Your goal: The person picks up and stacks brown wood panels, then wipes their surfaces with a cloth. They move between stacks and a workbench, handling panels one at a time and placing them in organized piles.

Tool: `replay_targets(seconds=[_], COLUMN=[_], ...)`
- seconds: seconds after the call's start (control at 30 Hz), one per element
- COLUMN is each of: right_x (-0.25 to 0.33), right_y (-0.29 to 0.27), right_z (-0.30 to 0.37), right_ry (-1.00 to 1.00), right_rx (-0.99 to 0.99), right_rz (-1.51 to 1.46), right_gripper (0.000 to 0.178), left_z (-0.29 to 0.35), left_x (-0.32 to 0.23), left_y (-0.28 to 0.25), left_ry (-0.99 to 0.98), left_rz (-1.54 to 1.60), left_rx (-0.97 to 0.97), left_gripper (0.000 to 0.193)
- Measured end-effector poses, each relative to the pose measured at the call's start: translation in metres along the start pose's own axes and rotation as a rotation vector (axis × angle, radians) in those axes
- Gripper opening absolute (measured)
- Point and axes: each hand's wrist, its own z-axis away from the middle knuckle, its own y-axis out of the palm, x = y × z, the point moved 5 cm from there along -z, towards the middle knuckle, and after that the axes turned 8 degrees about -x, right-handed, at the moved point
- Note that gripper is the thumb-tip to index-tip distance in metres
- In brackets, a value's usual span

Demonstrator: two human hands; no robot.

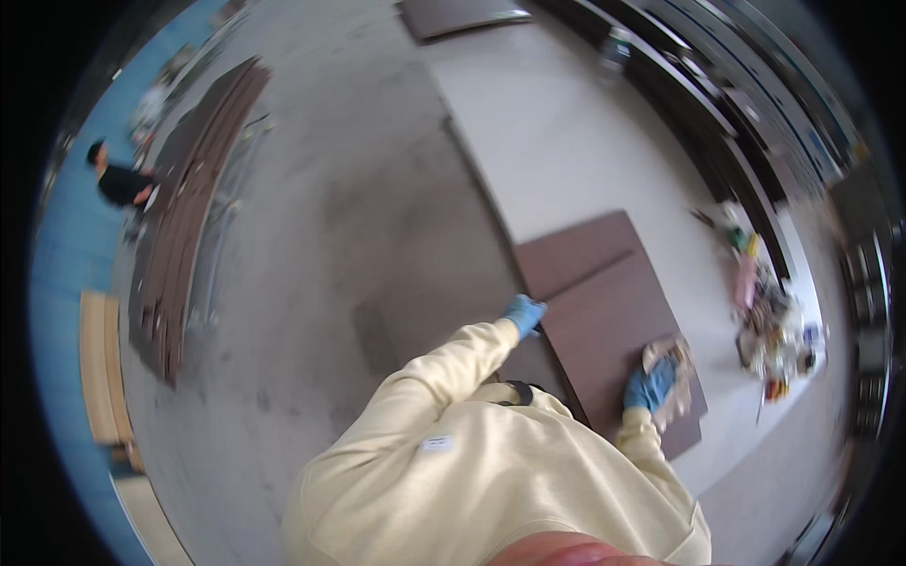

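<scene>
A dark brown flat panel (613, 325) lies near the front of a long pale table, overlapping a second brown panel (578, 247) beneath it. My left hand (524, 313), in a blue glove, is closed on the upper panel's left edge close to its far corner. In my right hand (651, 384), gloved in blue as well, is a crumpled beige cloth (675, 406), pressed on the panel's right part. Motion blur softens the finger detail of both hands.
The pale table (547, 113) stretches away, with another brown panel (462, 14) at its far left. Bottles and rags (769, 330) clutter the right side, beside long dark boards (698, 132). Across the grey floor, a person (121, 179) stands by a stack of brown boards (193, 208).
</scene>
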Motion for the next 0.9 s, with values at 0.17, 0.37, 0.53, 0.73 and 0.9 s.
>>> replay_targets(seconds=[0.17,0.37,0.53,0.73,0.9], right_x=[0.043,0.134,0.080,-0.061,-0.105], right_y=[0.075,0.054,0.031,0.035,0.046], right_z=[-0.017,0.009,0.025,0.026,0.006], right_ry=[-0.030,-0.462,-0.390,0.041,0.181], right_rx=[-0.164,-0.249,-0.248,-0.383,-0.466], right_rz=[-0.146,-0.379,-0.431,-0.216,-0.106], right_gripper=[0.062,0.058,0.060,0.062,0.061], left_z=[-0.007,-0.016,-0.008,0.016,0.024], left_x=[0.008,0.012,0.010,-0.018,-0.113], left_y=[-0.005,-0.005,-0.004,-0.005,0.000], left_ry=[-0.056,-0.086,-0.199,-0.089,0.535], left_rz=[0.123,0.145,0.225,-0.171,-1.176], left_rx=[0.011,0.071,0.105,0.044,-0.212], left_gripper=[0.027,0.023,0.029,0.020,0.027])
